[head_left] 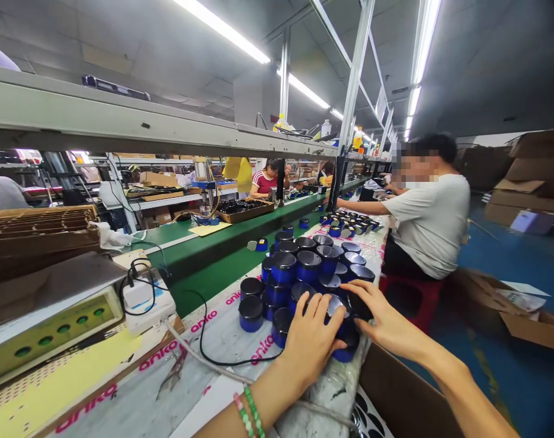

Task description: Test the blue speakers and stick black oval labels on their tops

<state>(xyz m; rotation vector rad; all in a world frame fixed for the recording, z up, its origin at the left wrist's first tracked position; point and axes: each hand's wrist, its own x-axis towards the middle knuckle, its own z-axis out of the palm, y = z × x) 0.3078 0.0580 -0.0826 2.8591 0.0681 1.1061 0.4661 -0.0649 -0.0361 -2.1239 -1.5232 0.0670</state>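
Note:
My left hand (311, 344) curls over a blue jar with a dark lid (329, 313) at the near edge of a dense group of blue jars with black lids (283, 267). My right hand (386, 319) comes in from the right, its fingers arched over a black jar lid (359, 307). The jars under my palms are partly hidden. Beaded bracelets (247, 413) circle my left wrist. The group stands on a white sheet printed with pink "anko" lettering (217, 353).
A green conveyor belt (213, 261) runs beside the sheet, under a long overhead shelf (121, 115). To the left lie a black cable (222, 360) and a white plug adapter (149, 301). A cardboard box (399, 389) stands at right. A seated co-worker (429, 225) reaches toward more jars.

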